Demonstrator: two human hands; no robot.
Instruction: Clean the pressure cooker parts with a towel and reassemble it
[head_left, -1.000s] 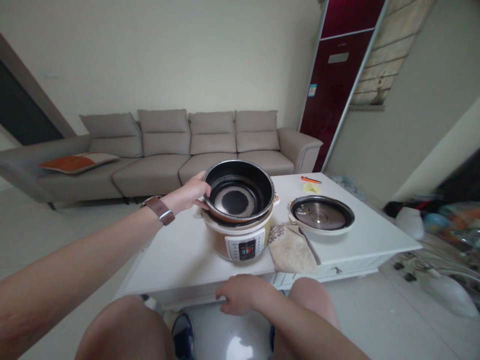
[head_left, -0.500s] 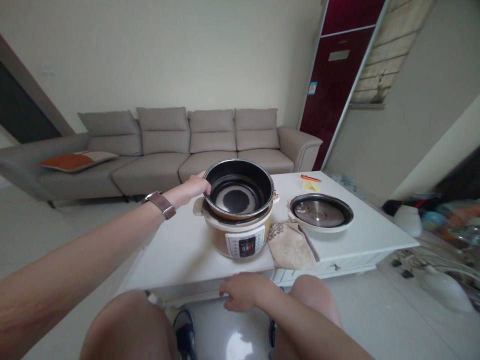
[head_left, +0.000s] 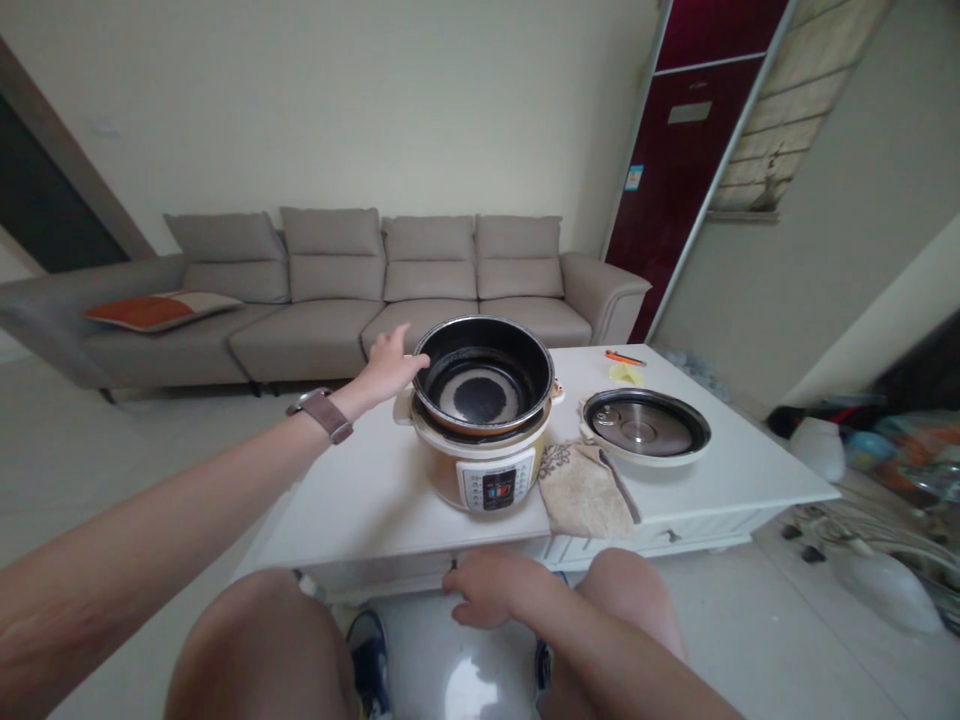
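A black inner pot (head_left: 484, 385) sits raised and slightly tilted in the top of a white and gold electric cooker (head_left: 495, 482). At the pot's left rim is my left hand (head_left: 390, 365), its fingers spread and the thumb at the edge; whether the thumb touches is hard to tell. Over my lap, in front of the table edge, my right hand (head_left: 487, 585) hangs with loosely bent fingers apart, holding nothing. To the right of the cooker, the round lid (head_left: 645, 425) lies with its metal inner side up. A beige cloth (head_left: 585, 490) rests between them.
The white table (head_left: 360, 510) carries an orange pen or knife (head_left: 625, 357) and yellow paper (head_left: 625, 374) at the back right. Behind it stands a grey sofa (head_left: 427, 315) with an orange cushion (head_left: 161, 310). My knees are close to the table's front edge.
The fingers of my left hand have opened and lifted off the pot's rim. The pot stays on the cooker, and my right hand is nearly unmoved. The view has shifted slightly.
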